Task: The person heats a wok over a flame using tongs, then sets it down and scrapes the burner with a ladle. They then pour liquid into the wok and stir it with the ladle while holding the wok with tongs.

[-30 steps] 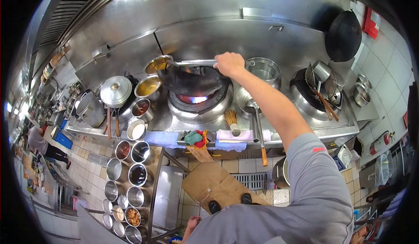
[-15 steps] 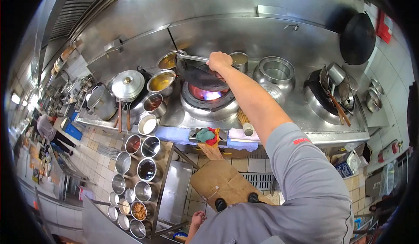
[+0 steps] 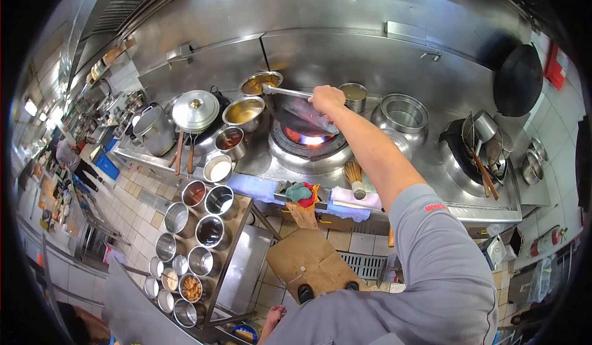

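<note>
The right hand [image 3: 327, 100] clenched a smooth metal handle [image 3: 288, 92] by the dark, curved wok [image 3: 302, 114] — tilted above the flaming burner [image 3: 306, 141]. The left hand [image 3: 275, 313] hung low, its grip unclear; red sleeve lettering [image 3: 436, 207] was unreadable.

Wok [image 3: 302, 114] tilted above a lit burner [image 3: 309, 142], its handle [image 3: 290, 92] in the right hand [image 3: 328, 100].
</note>
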`<state>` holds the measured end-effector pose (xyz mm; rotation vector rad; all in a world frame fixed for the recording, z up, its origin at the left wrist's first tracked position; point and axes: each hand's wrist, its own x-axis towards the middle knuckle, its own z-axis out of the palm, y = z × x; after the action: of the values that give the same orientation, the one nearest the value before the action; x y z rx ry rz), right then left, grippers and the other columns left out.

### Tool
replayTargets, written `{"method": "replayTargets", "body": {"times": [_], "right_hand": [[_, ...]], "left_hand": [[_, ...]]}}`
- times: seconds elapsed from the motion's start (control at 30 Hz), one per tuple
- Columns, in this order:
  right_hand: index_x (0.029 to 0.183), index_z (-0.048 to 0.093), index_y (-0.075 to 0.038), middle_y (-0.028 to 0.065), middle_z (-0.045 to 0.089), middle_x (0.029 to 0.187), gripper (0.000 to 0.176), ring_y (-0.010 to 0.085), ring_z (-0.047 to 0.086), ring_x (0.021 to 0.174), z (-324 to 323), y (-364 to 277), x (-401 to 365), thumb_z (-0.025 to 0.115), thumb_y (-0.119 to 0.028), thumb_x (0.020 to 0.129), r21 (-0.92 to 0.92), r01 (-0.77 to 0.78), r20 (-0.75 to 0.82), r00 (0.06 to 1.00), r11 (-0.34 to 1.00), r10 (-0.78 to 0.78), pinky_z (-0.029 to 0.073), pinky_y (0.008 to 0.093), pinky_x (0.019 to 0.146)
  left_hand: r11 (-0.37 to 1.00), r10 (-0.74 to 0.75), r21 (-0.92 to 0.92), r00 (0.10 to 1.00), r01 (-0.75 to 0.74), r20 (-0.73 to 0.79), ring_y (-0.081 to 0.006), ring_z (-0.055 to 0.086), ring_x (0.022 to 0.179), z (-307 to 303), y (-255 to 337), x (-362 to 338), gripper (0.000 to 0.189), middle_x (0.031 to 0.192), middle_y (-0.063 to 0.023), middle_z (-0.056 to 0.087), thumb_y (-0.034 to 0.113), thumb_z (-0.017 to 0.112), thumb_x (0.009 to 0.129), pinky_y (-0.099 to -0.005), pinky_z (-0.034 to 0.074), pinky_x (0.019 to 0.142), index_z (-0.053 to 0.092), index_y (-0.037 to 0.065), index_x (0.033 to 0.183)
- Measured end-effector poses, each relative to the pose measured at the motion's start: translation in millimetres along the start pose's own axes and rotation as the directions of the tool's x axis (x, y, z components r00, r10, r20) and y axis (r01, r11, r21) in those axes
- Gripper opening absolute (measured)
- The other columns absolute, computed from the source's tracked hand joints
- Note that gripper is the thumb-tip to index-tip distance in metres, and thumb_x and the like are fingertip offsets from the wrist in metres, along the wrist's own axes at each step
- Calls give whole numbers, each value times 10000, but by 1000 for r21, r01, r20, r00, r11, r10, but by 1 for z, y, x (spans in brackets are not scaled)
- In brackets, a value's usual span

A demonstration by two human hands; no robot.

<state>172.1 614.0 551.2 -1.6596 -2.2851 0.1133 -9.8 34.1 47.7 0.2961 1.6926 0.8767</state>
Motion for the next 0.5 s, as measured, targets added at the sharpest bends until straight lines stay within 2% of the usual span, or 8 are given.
{"method": "replayTargets", "body": {"times": [0.03,0.1,0.23,0.3,0.4,0.47,0.5], "right_hand": [[989,658,-75,158,638,1004,365,301,614,959,4,0,1,594,-390,815,3,10,4,1000,1000,-10,494,405,768],[930,684,-79,135,660,939,339,286,632,917,7,3,8,615,-382,795,2,-32,-121,992,999,33,494,386,760],[946,681,-82,135,657,957,332,287,630,925,2,-2,8,614,-373,801,-26,-37,-21,999,999,37,494,383,770],[914,682,-79,135,660,935,323,296,629,916,7,-2,10,605,-374,808,-25,-21,-34,999,999,20,493,398,754],[903,677,-75,135,660,927,323,305,626,915,8,-4,8,597,-376,816,-26,-20,-45,999,999,18,492,412,741],[923,672,-76,136,658,941,328,306,624,922,5,-7,7,597,-376,817,-36,-29,-34,999,999,28,492,412,743],[959,661,-73,141,650,970,344,308,618,938,4,-7,5,596,-381,819,-35,-29,-7,1000,999,29,491,412,755]], "left_hand": [[1000,-2,-7,1000,2,-8,-163,612,797,-2,-4,0,234,805,-29,629,240,598,834,-281,445,628,580,63,985],[997,-64,-44,998,64,-8,-158,612,761,4,12,-8,207,834,-24,627,239,574,850,-284,429,581,554,73,974],[996,-29,-82,1000,28,-12,-150,615,749,8,20,-20,172,844,-29,623,235,553,859,-290,427,551,554,82,938],[999,-50,19,999,50,6,-153,605,736,6,24,-26,152,821,-39,612,201,537,866,-288,446,553,553,64,931],[996,-36,-81,997,42,69,-168,592,713,-7,-56,41,138,801,-55,597,160,526,867,-295,485,581,547,39,931],[1000,-11,-6,1000,11,29,-177,583,702,-6,-30,14,138,797,-66,589,141,525,866,-300,504,610,541,23,936],[999,2,32,1000,-3,9,-182,579,697,2,8,-18,138,795,-71,585,132,525,865,-303,514,624,538,16,939]]}}
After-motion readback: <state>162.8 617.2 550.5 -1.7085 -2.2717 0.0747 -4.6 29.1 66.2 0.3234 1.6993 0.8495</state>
